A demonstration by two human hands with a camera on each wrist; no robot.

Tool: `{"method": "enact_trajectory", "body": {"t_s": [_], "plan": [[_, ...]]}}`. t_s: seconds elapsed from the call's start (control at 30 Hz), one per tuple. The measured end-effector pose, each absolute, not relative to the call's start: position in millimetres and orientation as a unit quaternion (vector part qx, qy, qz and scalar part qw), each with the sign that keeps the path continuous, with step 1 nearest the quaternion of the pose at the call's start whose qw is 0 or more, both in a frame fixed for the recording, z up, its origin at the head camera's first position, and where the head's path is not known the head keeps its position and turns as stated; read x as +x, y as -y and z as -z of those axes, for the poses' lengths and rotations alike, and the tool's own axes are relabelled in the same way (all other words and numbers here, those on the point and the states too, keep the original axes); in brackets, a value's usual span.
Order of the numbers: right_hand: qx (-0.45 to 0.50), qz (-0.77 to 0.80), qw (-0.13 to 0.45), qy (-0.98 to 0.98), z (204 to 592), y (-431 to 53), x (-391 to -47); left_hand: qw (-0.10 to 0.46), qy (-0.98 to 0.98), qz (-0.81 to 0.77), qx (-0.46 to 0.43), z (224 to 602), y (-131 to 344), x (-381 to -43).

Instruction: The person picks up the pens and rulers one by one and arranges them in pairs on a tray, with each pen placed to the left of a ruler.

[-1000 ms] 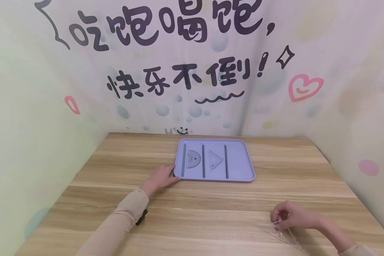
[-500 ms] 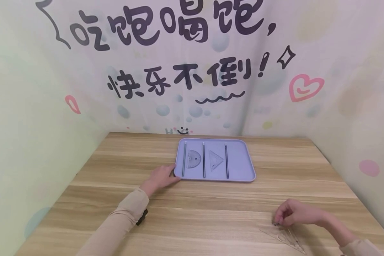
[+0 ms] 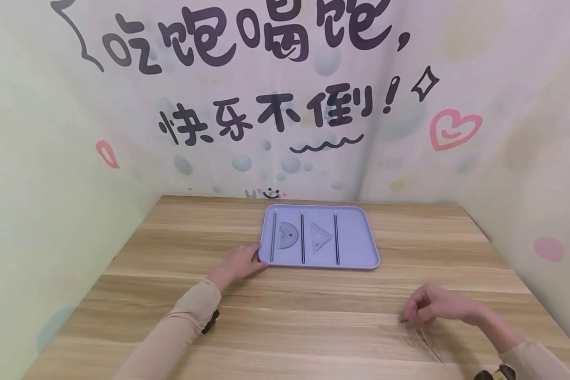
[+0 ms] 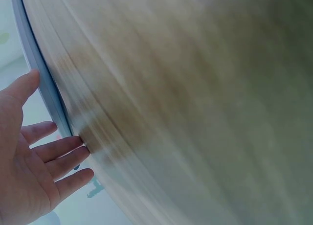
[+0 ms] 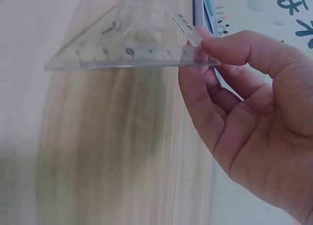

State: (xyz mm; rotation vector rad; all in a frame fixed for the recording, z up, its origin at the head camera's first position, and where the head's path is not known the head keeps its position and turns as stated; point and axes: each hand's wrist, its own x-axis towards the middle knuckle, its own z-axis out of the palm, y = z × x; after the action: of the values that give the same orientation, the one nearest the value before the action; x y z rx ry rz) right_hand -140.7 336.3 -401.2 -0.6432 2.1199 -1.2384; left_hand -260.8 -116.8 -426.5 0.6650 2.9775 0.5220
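My right hand (image 3: 444, 306) pinches one corner of a clear triangular set square (image 5: 105, 54) between thumb and fingers, tilted over the near right of the table. Printed numbers run along its lower edge in the right wrist view. Far from it, my left hand (image 3: 237, 264) touches the near left corner of a lavender tray (image 3: 358, 237), its fingers extended along the rim in the left wrist view. Inside the tray lie a clear protractor (image 3: 288, 236) and another clear set square (image 3: 320, 238), with a green pencil (image 3: 273, 237) and two dark pencils (image 3: 303, 237) standing lengthwise between them.
The wood-grain table (image 3: 313, 322) reaches back to a printed curtain (image 3: 209, 163) just behind the tray. Curtain walls stand on the left and right as well. The right part of the tray shows bare bottom.
My right hand has raised the set square off the table, tilting it more upright. My left hand and the tray stay where they were.
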Motion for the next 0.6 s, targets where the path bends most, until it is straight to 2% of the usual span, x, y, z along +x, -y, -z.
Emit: {"method": "enact_trajectory", "body": {"t_s": [0.6], "plan": [[-0.190,0.438,0.271,-0.836,379.8,-320.7,-167.7,0.032,-0.964,-0.168,0.206,425.0,116.2,-259.8]]}}
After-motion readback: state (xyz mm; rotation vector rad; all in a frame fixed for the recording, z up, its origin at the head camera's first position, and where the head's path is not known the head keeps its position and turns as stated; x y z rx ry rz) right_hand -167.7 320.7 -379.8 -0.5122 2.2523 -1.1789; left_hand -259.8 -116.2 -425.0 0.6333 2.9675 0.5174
